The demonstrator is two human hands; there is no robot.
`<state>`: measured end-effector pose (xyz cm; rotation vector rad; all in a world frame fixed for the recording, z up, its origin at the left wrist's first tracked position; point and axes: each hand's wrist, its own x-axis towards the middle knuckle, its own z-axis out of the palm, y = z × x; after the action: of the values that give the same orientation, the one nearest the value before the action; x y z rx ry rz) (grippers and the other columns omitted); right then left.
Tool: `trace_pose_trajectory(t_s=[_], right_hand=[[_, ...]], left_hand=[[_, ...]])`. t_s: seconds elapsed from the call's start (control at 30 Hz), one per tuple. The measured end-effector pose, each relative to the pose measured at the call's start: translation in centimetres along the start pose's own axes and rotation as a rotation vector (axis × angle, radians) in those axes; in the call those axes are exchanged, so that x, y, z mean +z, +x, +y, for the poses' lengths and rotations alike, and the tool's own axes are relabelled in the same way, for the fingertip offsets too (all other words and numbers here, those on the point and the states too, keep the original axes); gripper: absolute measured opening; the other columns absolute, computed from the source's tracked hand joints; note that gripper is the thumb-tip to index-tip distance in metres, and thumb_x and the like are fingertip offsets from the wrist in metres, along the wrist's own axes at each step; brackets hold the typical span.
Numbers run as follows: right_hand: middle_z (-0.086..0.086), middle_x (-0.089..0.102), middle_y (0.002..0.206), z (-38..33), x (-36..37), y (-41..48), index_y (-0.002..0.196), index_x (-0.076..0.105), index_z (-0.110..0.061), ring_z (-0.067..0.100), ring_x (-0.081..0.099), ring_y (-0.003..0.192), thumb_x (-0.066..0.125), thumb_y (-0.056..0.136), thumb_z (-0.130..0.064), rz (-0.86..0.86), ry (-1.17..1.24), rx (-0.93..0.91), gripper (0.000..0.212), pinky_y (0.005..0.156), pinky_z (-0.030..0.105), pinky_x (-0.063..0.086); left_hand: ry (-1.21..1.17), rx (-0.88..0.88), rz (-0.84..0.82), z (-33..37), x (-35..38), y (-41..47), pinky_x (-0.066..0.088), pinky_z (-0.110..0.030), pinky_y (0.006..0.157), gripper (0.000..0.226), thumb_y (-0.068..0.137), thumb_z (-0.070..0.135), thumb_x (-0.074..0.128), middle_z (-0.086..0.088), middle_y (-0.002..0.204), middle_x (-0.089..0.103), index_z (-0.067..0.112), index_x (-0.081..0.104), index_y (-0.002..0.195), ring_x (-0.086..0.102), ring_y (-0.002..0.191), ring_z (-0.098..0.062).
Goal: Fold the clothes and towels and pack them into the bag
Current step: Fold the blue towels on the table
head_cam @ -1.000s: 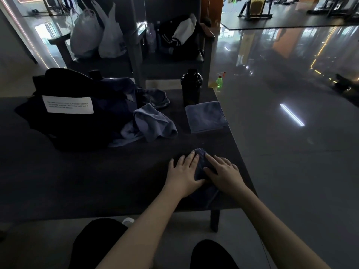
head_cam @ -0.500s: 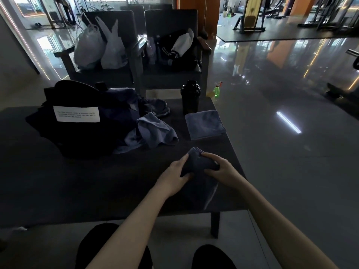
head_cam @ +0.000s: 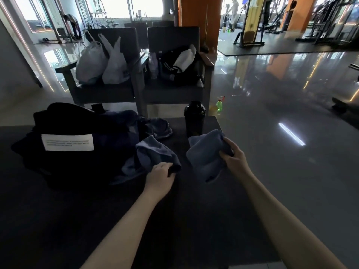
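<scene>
Black bag (head_cam: 64, 152) w/ white label (head_cam: 67, 142) is sitting on table (head_cam: 58, 220); print illegible. L hand (head_cam: 160, 176) is gripping blue cloth (head_cam: 155, 154); R hand (head_cam: 234, 159) is gripping folded towel (head_cam: 206, 152).

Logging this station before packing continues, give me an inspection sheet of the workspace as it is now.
Surface: dark matte table, mostly bare near the person.
Job's things: black fabric bag with white label; crumpled blue-grey cloth; folded blue-grey towel.
Clutter: black shaker bottle behind the towel.
Grips: left hand pinches the cloth's edge; right hand holds the towel.
Cables: nothing seen.
Surroundings: two dark armchairs with bags; glossy floor.
</scene>
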<state>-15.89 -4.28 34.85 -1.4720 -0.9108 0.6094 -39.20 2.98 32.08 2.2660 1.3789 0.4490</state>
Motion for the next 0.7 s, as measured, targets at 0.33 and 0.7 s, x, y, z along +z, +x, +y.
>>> trace_pose_trajectory(t_s=[0.33, 0.7], right_hand=[[0.01, 0.055, 0.13, 5.8, 1.8, 7.7, 0.141, 0.042, -0.014, 0.027, 0.051, 0.122, 0.055, 0.093, -0.016, 0.082, -0.299, 0.156, 0.05, 0.097, 0.032, 0.042], [0.014, 0.032, 0.145, 6.0, 1.2, 6.5, 0.145, 0.029, -0.029, 0.034, 0.03, 0.132, 0.037, 0.098, -0.043, -0.02, -1.103, 0.158, 0.05, 0.103, 0.047, 0.029]], left_hand=[[0.282, 0.21, 0.286, -3.0, 1.2, 4.7, 0.042, -0.038, 0.09, 0.033, 0.081, 0.009, 0.066, 0.002, 0.116, 0.062, 0.014, 0.065, 0.114, 0.055, 0.112, -0.022], [0.49, -0.023, 0.424, -3.0, -0.8, 7.7, 0.033, -0.045, 0.103, 0.034, 0.079, 0.019, 0.07, -0.005, 0.118, 0.059, 0.014, 0.065, 0.113, 0.048, 0.117, -0.028]])
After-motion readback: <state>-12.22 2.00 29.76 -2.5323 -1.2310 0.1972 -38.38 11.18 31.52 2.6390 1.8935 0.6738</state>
